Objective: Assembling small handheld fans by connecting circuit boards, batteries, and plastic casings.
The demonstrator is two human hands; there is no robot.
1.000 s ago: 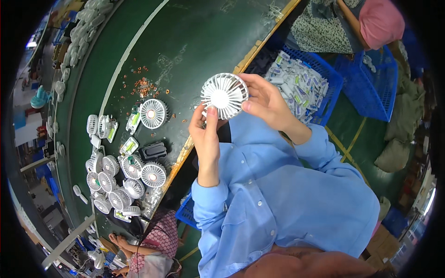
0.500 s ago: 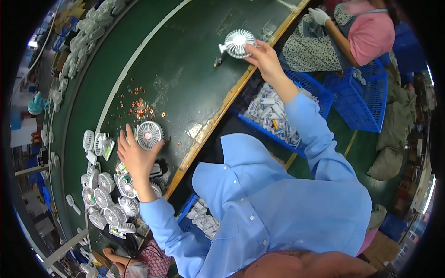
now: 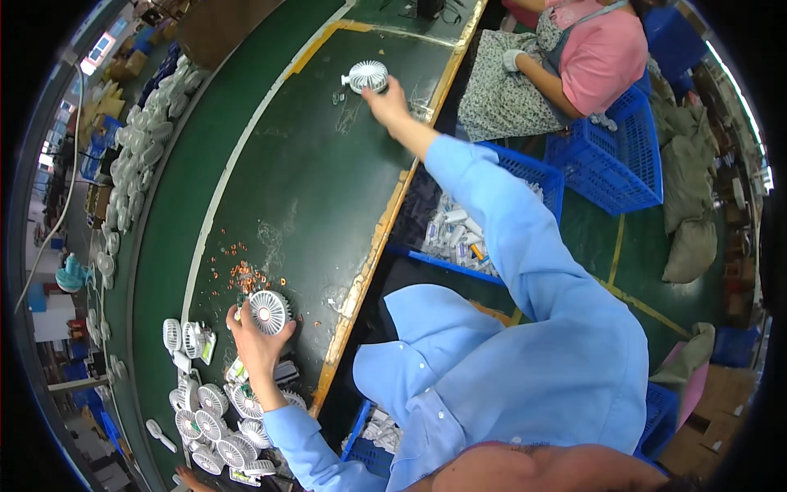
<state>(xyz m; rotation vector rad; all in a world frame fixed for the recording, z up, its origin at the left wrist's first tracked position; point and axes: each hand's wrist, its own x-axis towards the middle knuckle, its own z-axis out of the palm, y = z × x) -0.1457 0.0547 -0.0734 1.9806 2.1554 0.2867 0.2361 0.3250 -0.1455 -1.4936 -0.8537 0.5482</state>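
Observation:
In my right hand [image 3: 388, 107] is a white round fan head [image 3: 368, 76], held by its edge over the far part of the green worktable [image 3: 320, 189]. A short stub sticks out on the fan's left side, and a small part [image 3: 338, 98] hangs or lies just below it. My left hand [image 3: 258, 340] curls around another white fan head [image 3: 269, 312], thumb at its right edge and fingers at its left. Beside that fan lie scattered small copper-coloured bits [image 3: 243, 275]. Several white fans [image 3: 211, 425] are heaped near my left forearm.
Right of the table's worn wooden edge [image 3: 361, 283], a blue crate [image 3: 447, 266] holds many small white parts. Another person in pink [image 3: 602, 61] sits at the far right, beside a blue basket [image 3: 615, 164]. A row of white fans [image 3: 135, 164] lines the left side.
My right hand has carried its fan farther along the table. My left hand's spread fingers have closed around the nearer fan. The whole view has shifted.

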